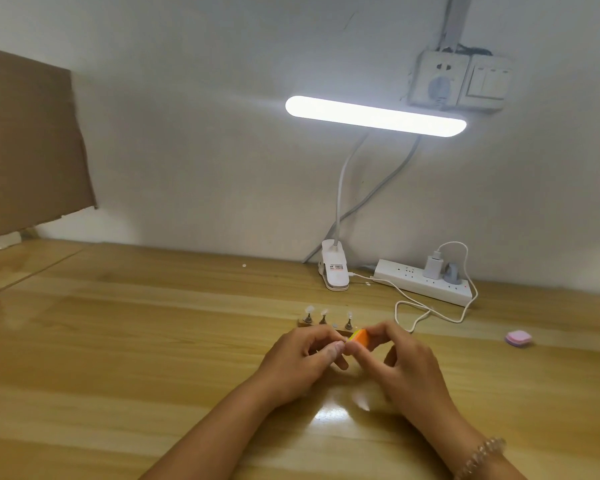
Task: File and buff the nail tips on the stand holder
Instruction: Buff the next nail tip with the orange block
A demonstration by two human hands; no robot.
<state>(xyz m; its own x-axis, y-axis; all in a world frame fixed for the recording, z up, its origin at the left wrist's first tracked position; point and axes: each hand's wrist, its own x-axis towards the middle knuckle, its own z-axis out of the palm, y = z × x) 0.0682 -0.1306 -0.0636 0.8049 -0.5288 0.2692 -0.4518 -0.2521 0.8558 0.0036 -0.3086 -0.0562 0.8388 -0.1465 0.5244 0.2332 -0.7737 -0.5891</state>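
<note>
A small wooden stand holder [303, 322] lies on the wooden table [118, 341] just beyond my hands. Three clear nail tips [324, 312] stand on pegs along its left part; its right end is hidden behind my fingers. My right hand [400, 362] pinches a small orange and yellow buffer block [357, 336]. My left hand [300, 358] has its fingers curled, thumb and fingertips meeting the block's left end. What sits between those fingertips is too small to tell.
A clip-on desk lamp [335, 271] with a lit bar stands behind the holder. A white power strip [426, 284] with a charger and a looping white cable lies at the back right. A pink buffer block [518, 338] rests at the right. Cardboard leans at the far left.
</note>
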